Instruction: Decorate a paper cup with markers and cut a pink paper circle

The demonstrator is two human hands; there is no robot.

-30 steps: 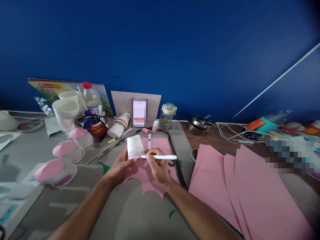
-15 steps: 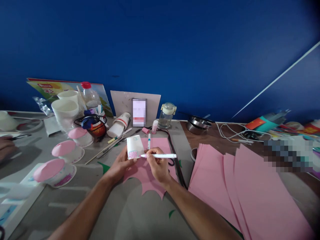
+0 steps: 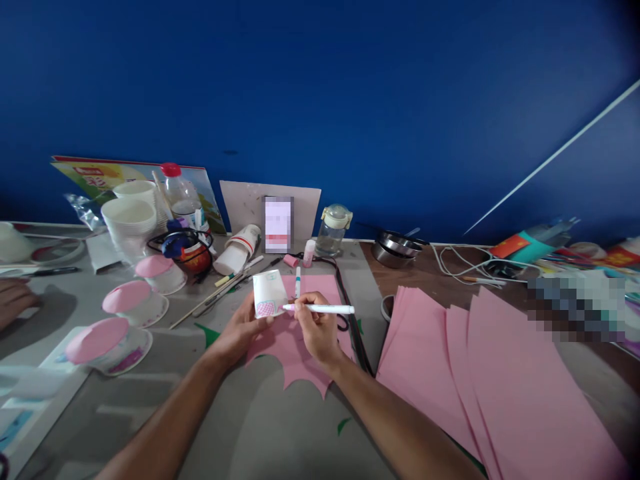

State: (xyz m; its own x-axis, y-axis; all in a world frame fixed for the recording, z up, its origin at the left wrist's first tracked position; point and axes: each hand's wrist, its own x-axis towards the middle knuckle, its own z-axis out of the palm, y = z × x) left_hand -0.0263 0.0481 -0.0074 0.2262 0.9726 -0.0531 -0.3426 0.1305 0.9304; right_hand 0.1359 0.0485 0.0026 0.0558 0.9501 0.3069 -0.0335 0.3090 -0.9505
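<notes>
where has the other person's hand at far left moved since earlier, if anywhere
Yes, rightwards: the other person's hand has come into view, nearer the middle pink-topped cup, which stays put.

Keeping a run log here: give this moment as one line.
left hand: holds cup | right hand: holds marker, tip near cup | below hands: pink sheet

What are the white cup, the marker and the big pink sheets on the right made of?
White cup: probably paper, dull; its thin wall carries a drawn pink pattern.
Marker: most likely plastic, smooth; its white barrel is straight and even.
Pink sheets: matte paper or card, perhaps thin foam; they lie flat, thin-edged and overlapping.
</notes>
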